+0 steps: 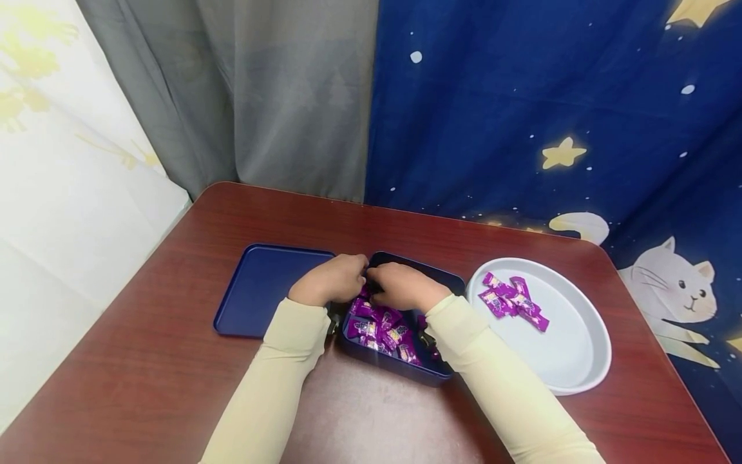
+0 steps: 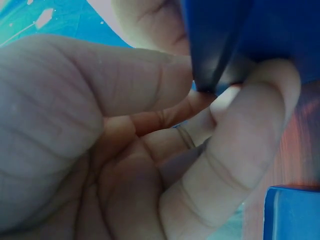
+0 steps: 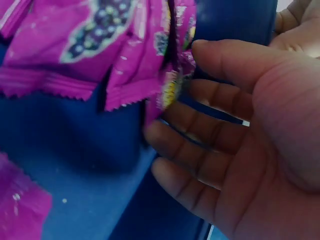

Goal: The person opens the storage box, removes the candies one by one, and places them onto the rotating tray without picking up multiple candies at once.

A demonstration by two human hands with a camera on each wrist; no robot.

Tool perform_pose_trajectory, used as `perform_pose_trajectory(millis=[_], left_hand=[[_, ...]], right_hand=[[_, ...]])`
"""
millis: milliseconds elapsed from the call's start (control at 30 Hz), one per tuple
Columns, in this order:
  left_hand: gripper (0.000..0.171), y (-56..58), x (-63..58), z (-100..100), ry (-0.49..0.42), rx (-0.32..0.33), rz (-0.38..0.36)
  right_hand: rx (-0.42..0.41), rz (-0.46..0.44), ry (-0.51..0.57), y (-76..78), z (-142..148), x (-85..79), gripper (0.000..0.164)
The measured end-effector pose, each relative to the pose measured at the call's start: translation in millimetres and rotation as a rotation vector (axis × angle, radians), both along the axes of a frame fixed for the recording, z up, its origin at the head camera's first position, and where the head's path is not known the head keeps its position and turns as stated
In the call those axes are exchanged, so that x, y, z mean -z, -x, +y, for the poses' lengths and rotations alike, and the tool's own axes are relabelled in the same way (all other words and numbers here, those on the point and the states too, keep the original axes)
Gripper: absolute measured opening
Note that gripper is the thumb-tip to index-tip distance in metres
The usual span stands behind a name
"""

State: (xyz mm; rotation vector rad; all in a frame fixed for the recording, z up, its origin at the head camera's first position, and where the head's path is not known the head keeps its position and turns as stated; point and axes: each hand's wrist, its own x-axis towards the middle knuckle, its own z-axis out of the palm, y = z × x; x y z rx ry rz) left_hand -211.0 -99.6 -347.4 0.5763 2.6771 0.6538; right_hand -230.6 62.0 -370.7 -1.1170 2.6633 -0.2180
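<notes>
- Left sleeve [image 1: 261, 393]: long, plain pale cream cloth.
- Right sleeve [image 1: 516, 386]: same pale cream, lightly wrinkled.
- Cuffs [image 1: 294, 325]: broad bands, creased along their edge.
- Wrist devices [image 1: 333, 324]: small, dark, details unclear.
- Hands [image 1: 336, 278]: bare.

Head view: set high and well back, faced forward and down; table [image 1: 133, 361], blue box [image 1: 400, 366] and blue curtain [image 1: 481, 129] are covered. Left wrist view: set very near, faced toward the left hand's [image 2: 117, 165] palm. Right wrist view: set close, faced into the box; purple packets [image 3: 50, 40] are shared with the head view.
</notes>
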Motion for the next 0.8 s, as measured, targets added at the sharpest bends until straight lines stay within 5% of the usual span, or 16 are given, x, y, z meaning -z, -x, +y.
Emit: perform_pose_trajectory(millis=[800], left_hand=[[0.031,-0.5,1.4,-0.5,0.008,-0.01,-0.006]], right_hand=[[0.032,-0.011,-0.015,0.7,3.5,2.4,0.019]])
